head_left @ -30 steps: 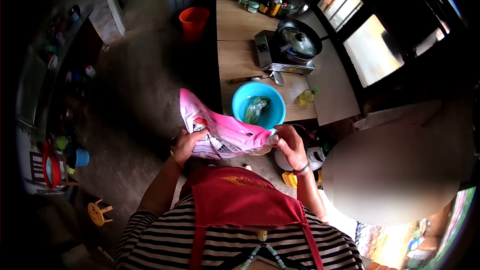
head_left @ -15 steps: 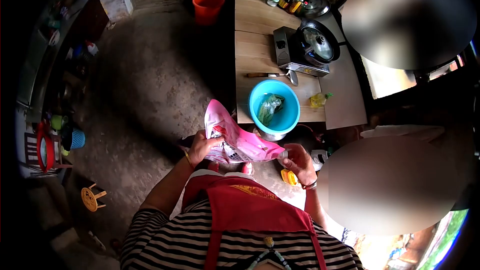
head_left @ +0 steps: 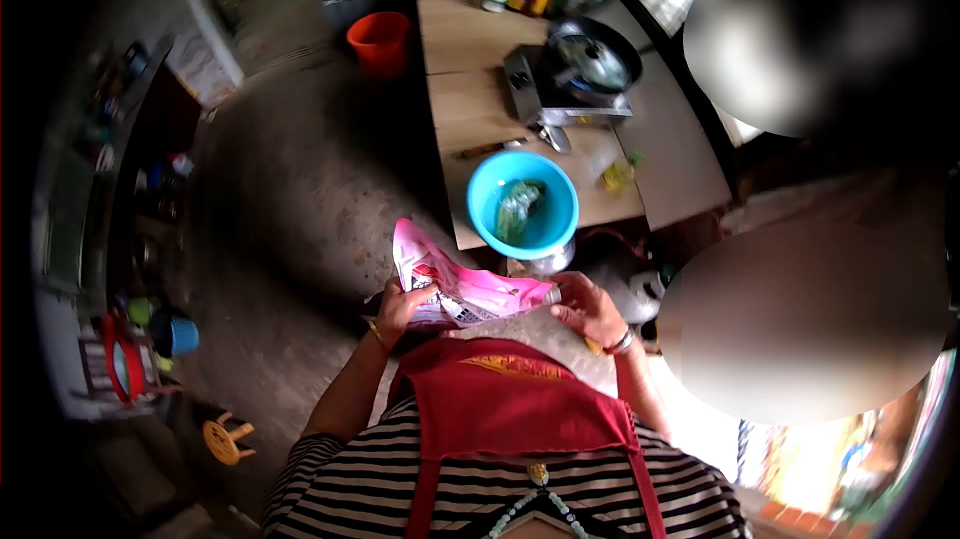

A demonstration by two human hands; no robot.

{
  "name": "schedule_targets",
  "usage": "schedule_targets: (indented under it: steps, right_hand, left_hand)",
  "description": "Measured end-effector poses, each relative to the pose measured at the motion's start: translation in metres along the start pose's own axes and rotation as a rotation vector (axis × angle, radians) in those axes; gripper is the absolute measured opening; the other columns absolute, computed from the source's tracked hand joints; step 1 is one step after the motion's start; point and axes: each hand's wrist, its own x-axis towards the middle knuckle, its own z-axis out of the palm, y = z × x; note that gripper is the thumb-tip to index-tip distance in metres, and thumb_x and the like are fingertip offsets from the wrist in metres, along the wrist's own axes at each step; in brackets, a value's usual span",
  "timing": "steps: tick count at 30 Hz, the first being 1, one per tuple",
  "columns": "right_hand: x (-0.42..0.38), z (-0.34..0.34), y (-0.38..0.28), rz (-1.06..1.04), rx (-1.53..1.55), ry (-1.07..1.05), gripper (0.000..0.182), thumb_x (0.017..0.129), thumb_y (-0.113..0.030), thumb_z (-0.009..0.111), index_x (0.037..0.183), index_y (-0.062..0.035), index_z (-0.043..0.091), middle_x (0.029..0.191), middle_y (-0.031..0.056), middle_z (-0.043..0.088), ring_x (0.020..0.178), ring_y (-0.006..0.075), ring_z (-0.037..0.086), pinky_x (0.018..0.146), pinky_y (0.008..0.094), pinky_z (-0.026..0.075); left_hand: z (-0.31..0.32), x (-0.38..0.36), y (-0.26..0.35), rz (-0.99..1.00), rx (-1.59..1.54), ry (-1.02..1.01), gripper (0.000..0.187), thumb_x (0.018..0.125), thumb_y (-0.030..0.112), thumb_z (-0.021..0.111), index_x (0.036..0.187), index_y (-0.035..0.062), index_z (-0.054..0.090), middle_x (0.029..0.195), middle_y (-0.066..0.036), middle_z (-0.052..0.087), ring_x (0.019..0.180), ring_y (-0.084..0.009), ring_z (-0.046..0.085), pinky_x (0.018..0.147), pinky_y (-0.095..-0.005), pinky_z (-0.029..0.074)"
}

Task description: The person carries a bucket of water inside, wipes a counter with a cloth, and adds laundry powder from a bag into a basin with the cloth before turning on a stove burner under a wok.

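Observation:
A pink printed bag (head_left: 470,289) is stretched between my two hands, in front of the red apron (head_left: 520,389). My left hand (head_left: 402,307) grips its left side, thumb over the print. At its right end, by a pale spout or corner, my right hand (head_left: 590,311) is closed on the bag with bent fingers. Just beyond the bag, a light blue basin (head_left: 482,201) stands at the table's near edge, with a green plastic bag (head_left: 518,214) inside.
On the wooden table (head_left: 460,94) are a gas stove (head_left: 522,84) with a lidded pan (head_left: 592,59), a ladle (head_left: 553,138), a yellow bottle (head_left: 617,176) and several jars. A red bucket (head_left: 380,46) and a small stool (head_left: 228,438) stand on the floor.
The view has turned, so the table and basin appear further left. The bag stays between both hands and looks narrower and flatter than before.

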Motion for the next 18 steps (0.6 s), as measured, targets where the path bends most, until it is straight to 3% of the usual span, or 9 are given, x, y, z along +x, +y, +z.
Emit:
schedule_targets:
  steps: [3,5,9,10,11,16,17,18]
  right_hand:
    - [-0.01,-0.01,0.021,-0.075,-0.176,0.042,0.031,0.077,-0.022,0.067,0.099,-0.0029,0.055,0.075,0.0093,0.06,0.066,0.0154,0.059,0.057,0.0287,0.046]
    - [-0.026,-0.018,0.04,0.106,0.089,0.072,0.025,0.079,-0.023,0.064,0.092,-0.0032,0.057,0.069,0.011,0.058,0.063,0.0198,0.059,0.056,0.0308,0.045]
    - [-0.054,-0.039,0.073,-0.028,-0.191,0.172,0.032,0.084,-0.034,0.053,0.08,-0.0026,0.054,0.066,0.0174,0.056,0.066,0.0343,0.056,0.057,0.0391,0.043]
    - [-0.048,-0.036,0.057,0.043,-0.138,0.155,0.033,0.085,-0.035,0.052,0.078,-0.002,0.053,0.068,0.0186,0.056,0.067,0.0361,0.055,0.058,0.0413,0.042]
    - [-0.057,-0.038,0.064,0.049,-0.132,0.164,0.036,0.087,-0.035,0.049,0.078,-0.0005,0.051,0.062,0.0158,0.053,0.062,0.0321,0.054,0.056,0.0382,0.04]
    - [-0.091,-0.064,0.11,0.251,0.216,0.109,0.034,0.083,-0.037,0.056,0.093,-0.004,0.055,0.08,0.0123,0.061,0.075,0.0283,0.058,0.067,0.0345,0.045]
    - [-0.091,-0.067,0.105,0.242,0.105,0.148,0.044,0.075,-0.035,0.066,0.105,-0.006,0.054,0.096,0.0124,0.061,0.086,0.0286,0.058,0.077,0.0351,0.046]
    - [-0.096,-0.074,0.105,0.143,0.027,0.187,0.048,0.071,-0.033,0.069,0.108,-0.0062,0.053,0.1,0.0135,0.059,0.089,0.0297,0.058,0.08,0.036,0.045]
  left_hand:
    - [0.017,-0.001,-0.01,0.04,0.164,-0.06,0.012,0.075,0.006,0.062,0.087,0.0023,0.062,0.081,0.0,0.061,0.071,-0.0098,0.055,0.064,-0.0257,0.045]
    - [0.031,0.006,-0.026,-0.117,-0.006,-0.021,0.015,0.075,0.004,0.06,0.09,0.0016,0.061,0.084,-0.001,0.06,0.073,-0.0118,0.055,0.065,-0.0269,0.045]
    - [0.077,0.004,-0.044,-0.119,0.075,-0.081,0.02,0.077,0.001,0.056,0.098,0.0009,0.057,0.091,-0.003,0.059,0.081,-0.0125,0.054,0.073,-0.0267,0.043]
    - [0.072,0.007,-0.027,-0.225,0.081,-0.098,0.021,0.078,0.001,0.055,0.099,0.0011,0.056,0.094,-0.003,0.058,0.085,-0.0126,0.053,0.076,-0.0266,0.042]
    - [0.08,0.007,-0.032,-0.225,0.117,-0.116,0.021,0.078,0.001,0.055,0.099,0.001,0.056,0.095,-0.003,0.057,0.086,-0.0128,0.053,0.077,-0.0266,0.041]
    - [0.118,0.012,-0.073,-0.269,0.249,-0.171,0.021,0.078,-0.001,0.055,0.099,0.002,0.053,0.094,-0.003,0.055,0.088,-0.0132,0.051,0.08,-0.0266,0.04]
    - [0.114,0.016,-0.073,-0.279,0.273,-0.181,0.022,0.078,-0.002,0.055,0.099,0.0023,0.053,0.093,-0.003,0.055,0.087,-0.0131,0.051,0.08,-0.0267,0.04]
    - [0.12,0.012,-0.081,-0.258,0.319,-0.219,0.022,0.077,-0.003,0.057,0.098,0.0033,0.052,0.091,-0.003,0.054,0.085,-0.0127,0.051,0.079,-0.0266,0.04]
